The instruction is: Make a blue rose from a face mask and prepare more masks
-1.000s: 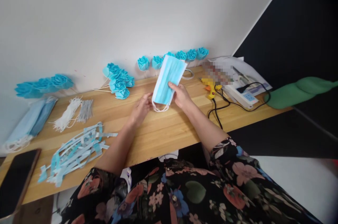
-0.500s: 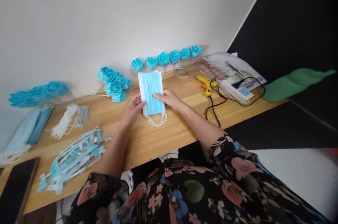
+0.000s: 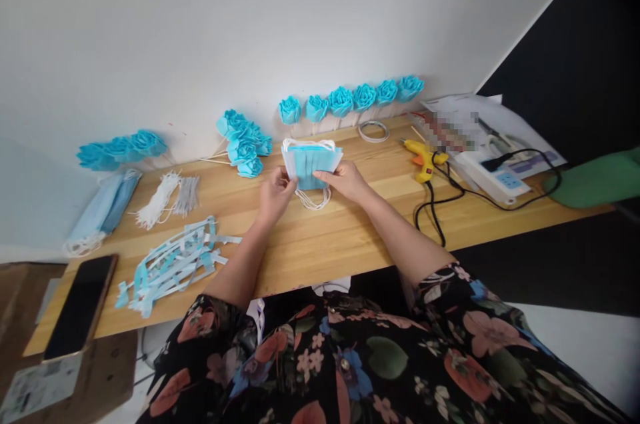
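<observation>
Between my two hands is a small stack of light-blue pleated face masks (image 3: 309,163), held above the table with white ear loops at its upper and lower ends. My left hand (image 3: 278,193) grips the lower left side, thumb on the front. My right hand (image 3: 346,181) pinches the right side, its thumb lying across the blue face. The stack's top edge tips toward me, so its layers show. Blue mask-fabric flowers (image 3: 341,102) on thin sticks stand in a row behind it, and a flower bunch (image 3: 245,143) lies to the left.
On the left are cut blue-white strips (image 3: 175,267), white elastic loops (image 3: 157,201), grey wire pieces (image 3: 187,196), more masks (image 3: 104,209), another flower group (image 3: 123,151) and a phone (image 3: 81,304). To the right lie a wire coil (image 3: 373,131), yellow glue gun (image 3: 424,159) and power strip (image 3: 500,183).
The mask stack has tilted from facing me upright to showing its top edge, and both hands still hold it. My view has shifted left, so the table's contents appear farther right.
</observation>
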A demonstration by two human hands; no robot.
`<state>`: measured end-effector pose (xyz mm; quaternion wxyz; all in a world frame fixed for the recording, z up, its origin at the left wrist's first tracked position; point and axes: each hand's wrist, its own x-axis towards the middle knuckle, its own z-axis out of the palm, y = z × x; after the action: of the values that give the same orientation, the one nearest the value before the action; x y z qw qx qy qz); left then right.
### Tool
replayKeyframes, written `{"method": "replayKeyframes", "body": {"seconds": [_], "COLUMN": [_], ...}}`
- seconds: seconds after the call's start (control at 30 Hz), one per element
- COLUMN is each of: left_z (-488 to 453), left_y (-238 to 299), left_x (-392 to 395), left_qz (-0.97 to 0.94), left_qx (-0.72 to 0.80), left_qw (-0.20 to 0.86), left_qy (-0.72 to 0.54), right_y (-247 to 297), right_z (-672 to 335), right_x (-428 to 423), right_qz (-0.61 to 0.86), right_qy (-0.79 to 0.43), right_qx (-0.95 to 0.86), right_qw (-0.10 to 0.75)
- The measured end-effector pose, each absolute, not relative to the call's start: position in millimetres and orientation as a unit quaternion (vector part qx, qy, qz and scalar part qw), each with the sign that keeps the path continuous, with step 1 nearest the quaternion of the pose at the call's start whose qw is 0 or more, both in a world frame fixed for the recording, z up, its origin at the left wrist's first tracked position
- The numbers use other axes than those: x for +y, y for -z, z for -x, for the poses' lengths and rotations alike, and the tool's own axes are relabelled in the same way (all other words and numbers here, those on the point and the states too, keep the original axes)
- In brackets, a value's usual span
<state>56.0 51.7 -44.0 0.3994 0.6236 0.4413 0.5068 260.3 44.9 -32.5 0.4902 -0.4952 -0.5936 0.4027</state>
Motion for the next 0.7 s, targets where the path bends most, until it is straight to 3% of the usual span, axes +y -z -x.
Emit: {"method": "replayKeyframes", "body": {"seconds": [0.17, 0.7], "left_z": [-54, -59], "left_y": [53, 49], "left_x": [58, 53], "left_qz": [-0.625, -0.634], "left_qx": [0.436, 0.497], "left_qw": [0.437, 0.389], "left_qy": [-0.479, -0.446], "right_y": [35, 39], "right_z": [-260, -260], "right_x": [47, 48], "right_qz": [0.485, 0.485], "right_qy": [-0.425, -0.443], "right_qx": [-0.591, -0.577], "right_qw": [0.484, 0.486]}}
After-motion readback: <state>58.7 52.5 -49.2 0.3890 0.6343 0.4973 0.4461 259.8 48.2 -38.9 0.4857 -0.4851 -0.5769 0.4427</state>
